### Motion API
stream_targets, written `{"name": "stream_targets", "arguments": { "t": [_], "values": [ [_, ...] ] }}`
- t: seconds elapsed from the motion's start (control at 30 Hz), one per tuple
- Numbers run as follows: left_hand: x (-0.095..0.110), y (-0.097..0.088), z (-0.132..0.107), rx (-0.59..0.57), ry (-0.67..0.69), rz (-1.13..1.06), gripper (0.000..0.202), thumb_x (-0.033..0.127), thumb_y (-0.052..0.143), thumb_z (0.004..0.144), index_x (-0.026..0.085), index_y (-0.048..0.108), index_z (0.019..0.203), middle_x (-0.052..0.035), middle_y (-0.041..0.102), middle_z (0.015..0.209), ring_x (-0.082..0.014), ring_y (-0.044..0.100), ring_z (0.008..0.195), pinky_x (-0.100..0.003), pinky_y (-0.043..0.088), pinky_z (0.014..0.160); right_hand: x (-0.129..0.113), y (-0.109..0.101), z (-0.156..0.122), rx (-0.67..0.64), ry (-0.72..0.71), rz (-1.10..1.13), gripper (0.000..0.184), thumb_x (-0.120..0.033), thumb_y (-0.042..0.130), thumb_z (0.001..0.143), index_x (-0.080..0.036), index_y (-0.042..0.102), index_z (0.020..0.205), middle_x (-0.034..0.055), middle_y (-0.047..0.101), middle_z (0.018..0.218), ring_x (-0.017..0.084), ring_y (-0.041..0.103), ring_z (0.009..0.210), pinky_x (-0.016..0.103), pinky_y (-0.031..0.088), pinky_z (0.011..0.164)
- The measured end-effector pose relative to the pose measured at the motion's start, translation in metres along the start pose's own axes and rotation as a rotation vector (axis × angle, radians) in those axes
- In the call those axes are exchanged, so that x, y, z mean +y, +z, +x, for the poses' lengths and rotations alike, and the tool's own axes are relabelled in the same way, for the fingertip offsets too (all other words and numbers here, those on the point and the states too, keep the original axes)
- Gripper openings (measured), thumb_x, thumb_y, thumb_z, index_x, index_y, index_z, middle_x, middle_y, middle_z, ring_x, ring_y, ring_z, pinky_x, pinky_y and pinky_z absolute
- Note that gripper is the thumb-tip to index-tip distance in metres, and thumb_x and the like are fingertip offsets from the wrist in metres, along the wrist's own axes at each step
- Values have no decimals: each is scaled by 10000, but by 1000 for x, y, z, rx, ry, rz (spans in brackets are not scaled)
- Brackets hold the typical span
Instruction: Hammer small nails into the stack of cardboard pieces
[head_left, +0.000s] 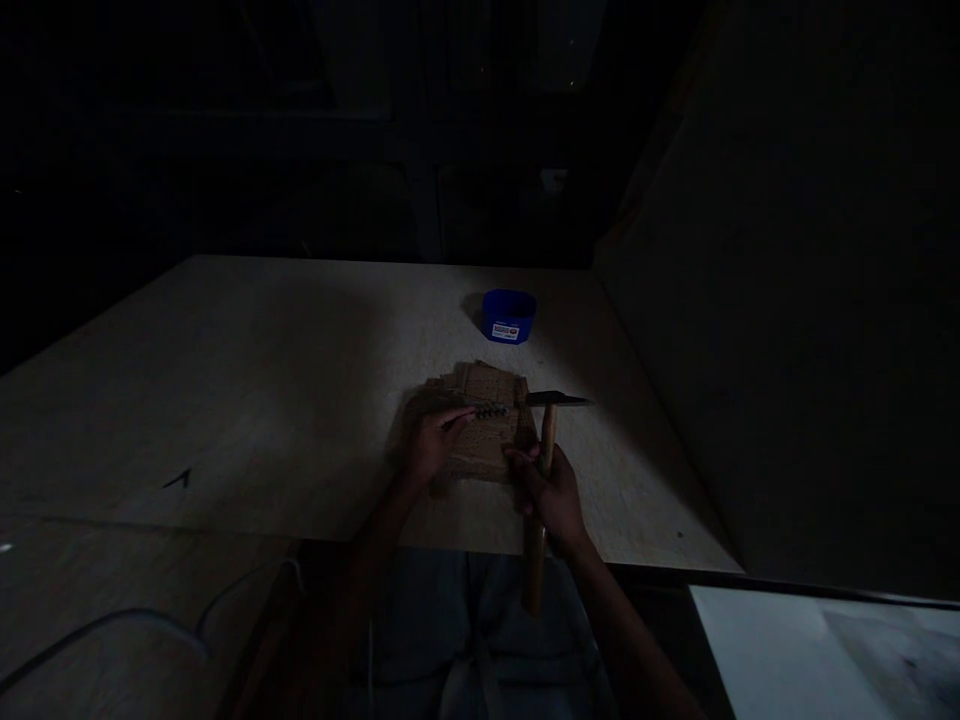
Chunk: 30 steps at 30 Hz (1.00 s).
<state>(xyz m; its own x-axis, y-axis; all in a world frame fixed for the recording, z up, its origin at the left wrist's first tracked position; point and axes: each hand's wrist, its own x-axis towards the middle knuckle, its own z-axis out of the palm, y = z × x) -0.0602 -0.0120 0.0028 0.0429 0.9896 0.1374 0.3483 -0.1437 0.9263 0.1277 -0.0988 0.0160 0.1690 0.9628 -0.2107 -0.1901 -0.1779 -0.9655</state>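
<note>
Hands at work on a wooden block, seen from above and behind in dim light. The right hand (553, 497) is closed around the wooden handle of a hammer (546, 440), gripping it near mid-length. The handle stands nearly upright, its lower end reaching down past the near edge of the tabletop (262, 380). The dark metal head points right and sits level above the right side of the wooden block (480, 452). Whether the head touches the block cannot be told.

The left hand (431, 440) rests on the left part of the block, with its fingers pinched on a dark strip (491, 410). This is a short row of small dark pieces lying across the block's top face, just left of the hammer head. It is too dim to tell what the pieces are. The block lies flat near the front edge of the tabletop, right of centre, and its top face shows rows of small dots. Thin wooden pieces appear to be stacked at its far side.

A blue tub (509, 315) with a white label stands beyond the block, near it but apart. A small dark mark (178, 480) shows on the tabletop well to the left. A pale upright panel (787, 350) borders the tabletop on the right. A cable (112, 625) curves over the lower surface at bottom left, and a white sheet (787, 650) lies at bottom right.
</note>
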Motion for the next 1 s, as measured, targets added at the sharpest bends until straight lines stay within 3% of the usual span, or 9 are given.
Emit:
{"name": "stream_targets", "arguments": {
  "t": [0.27,0.47,0.7,0.83,0.9,1.0],
  "values": [
    [-7,3,-4,25,17,-37,175,265,657,877,254,794,986,-26,787,1031,-231,740,999,-395,585,957,3,-1,0,26,6,-15,439,-529,785,734,-245,481,873,13,747,869,107,520,395,226,366,286],
    [-7,5,-5,61,16,-16,156,271,688,853,243,785,973,-29,789,1032,-218,736,994,-361,583,943,2,-1,0,19,-8,-29,440,-530,779,748,-244,464,863,-39,673,704,84,451,345,209,347,282],
    [-12,8,-6,120,19,-46,274,338,707,837,231,715,1088,-52,780,1018,-203,733,979,-334,570,925,-1,-1,-2,6,12,-2,448,-536,777,750,-246,457,869,15,751,884,79,459,353,210,342,282],
    [-13,10,-7,128,22,-63,284,335,706,835,222,691,1094,-55,774,1008,-200,735,964,-343,571,917,-22,-5,-9,-36,-5,-102,425,-624,639,843,-218,513,867,15,728,767,59,409,302,191,300,272],
    [-13,10,-8,115,17,-69,283,321,701,837,221,683,1101,-52,774,1004,-202,734,965,-353,575,907,-42,-7,-13,-96,3,-198,464,-650,510,913,-193,552,841,1,674,656,57,404,290,179,284,273],
    [-11,11,-8,98,16,-79,286,283,704,832,221,675,1109,-50,773,1003,-200,734,966,-353,581,892,-75,-10,-18,-201,-14,-285,445,-615,472,952,-186,571,886,-34,616,601,52,404,283,163,268,274]
  ]
}}
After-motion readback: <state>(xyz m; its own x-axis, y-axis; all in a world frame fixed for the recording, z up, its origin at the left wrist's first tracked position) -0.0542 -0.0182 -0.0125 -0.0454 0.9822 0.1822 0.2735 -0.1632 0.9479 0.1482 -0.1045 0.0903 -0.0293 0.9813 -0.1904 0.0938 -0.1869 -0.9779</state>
